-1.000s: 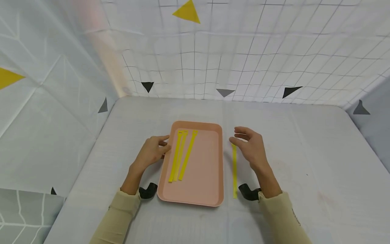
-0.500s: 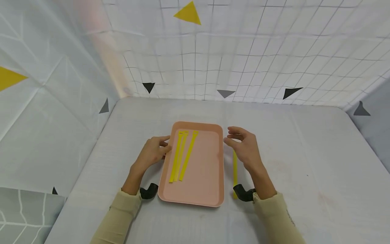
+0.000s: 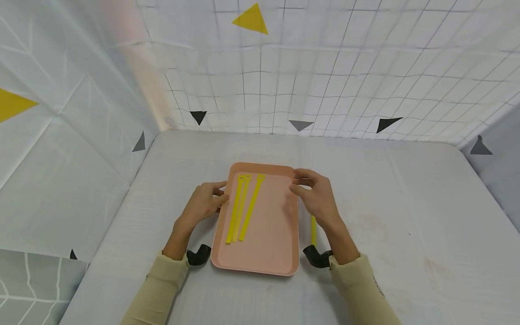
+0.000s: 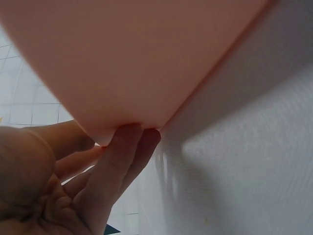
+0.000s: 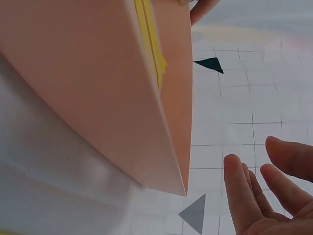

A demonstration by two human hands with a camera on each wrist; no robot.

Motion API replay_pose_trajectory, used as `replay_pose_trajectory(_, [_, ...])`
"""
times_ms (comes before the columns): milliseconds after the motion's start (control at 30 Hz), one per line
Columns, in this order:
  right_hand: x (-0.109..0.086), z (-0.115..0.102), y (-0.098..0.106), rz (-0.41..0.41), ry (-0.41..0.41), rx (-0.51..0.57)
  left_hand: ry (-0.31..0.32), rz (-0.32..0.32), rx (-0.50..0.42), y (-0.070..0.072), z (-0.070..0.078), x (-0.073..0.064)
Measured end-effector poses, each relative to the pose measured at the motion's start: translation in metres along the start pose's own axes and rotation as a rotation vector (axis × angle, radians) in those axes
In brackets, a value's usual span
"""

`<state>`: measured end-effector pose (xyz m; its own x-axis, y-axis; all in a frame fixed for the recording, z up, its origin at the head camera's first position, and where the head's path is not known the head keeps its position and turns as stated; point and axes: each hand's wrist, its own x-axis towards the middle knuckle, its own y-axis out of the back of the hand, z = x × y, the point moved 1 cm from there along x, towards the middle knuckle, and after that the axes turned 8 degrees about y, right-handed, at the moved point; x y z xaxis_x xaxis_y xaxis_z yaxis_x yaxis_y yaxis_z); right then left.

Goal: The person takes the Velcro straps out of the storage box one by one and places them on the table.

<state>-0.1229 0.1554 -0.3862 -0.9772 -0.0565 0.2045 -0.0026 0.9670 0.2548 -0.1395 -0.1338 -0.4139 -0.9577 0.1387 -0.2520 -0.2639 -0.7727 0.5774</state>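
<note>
by the pink tray [image 3: 264,255], left hand [image 3: 201,198] gripping its edge, right hand [image 3: 318,195] free, relaxed

Pale worktop [image 3: 406,203], pink tray [image 3: 264,253] nearer its left edge than its right, yellow strip [image 3: 313,230] beside the tray, toward the right edge

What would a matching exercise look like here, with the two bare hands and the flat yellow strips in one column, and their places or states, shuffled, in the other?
Things
1. Bare left hand
2. Bare right hand
3. Three flat yellow strips
4. Single flat yellow strip

Places or states
A. Lying inside the shallow pink rectangular tray
B. On the white table, right of the tray
C. Gripping the tray's left rim
D. Near the tray's right rim, holding nothing

Right pairs: 1-C, 2-D, 3-A, 4-B
</note>
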Motion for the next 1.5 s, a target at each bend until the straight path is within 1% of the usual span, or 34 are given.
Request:
replay_pose_trajectory(267, [0.002, -0.005, -0.006, 0.002, 0.021, -0.006, -0.007, 0.007, -0.012, 0.000, -0.001, -0.002])
replay_pose_trajectory(400, [0.003, -0.007, -0.009, 0.001, 0.031, 0.001, 0.001, 0.008, -0.010, 0.000, -0.001, -0.001])
replay_pose_trajectory(633, [0.003, -0.006, -0.011, -0.005, 0.012, -0.015, -0.018, -0.002, -0.010, 0.001, -0.001, -0.001])
replay_pose_trajectory(867, [0.005, -0.009, -0.015, 0.003, 0.016, -0.001, -0.002, 0.004, -0.005, 0.001, -0.001, -0.002])
replay_pose_trajectory(1100, [0.005, -0.012, -0.023, -0.011, 0.010, 0.011, -0.008, 0.013, 0.005, 0.000, 0.000, -0.002])
replay_pose_trajectory(1267, [0.003, -0.012, -0.027, -0.013, 0.000, -0.010, -0.002, 0.010, 0.003, -0.001, -0.001, -0.001])
replay_pose_trajectory(1500, [0.003, -0.011, -0.031, -0.005, 0.023, 0.002, 0.011, 0.013, 0.009, -0.002, -0.002, 0.000])
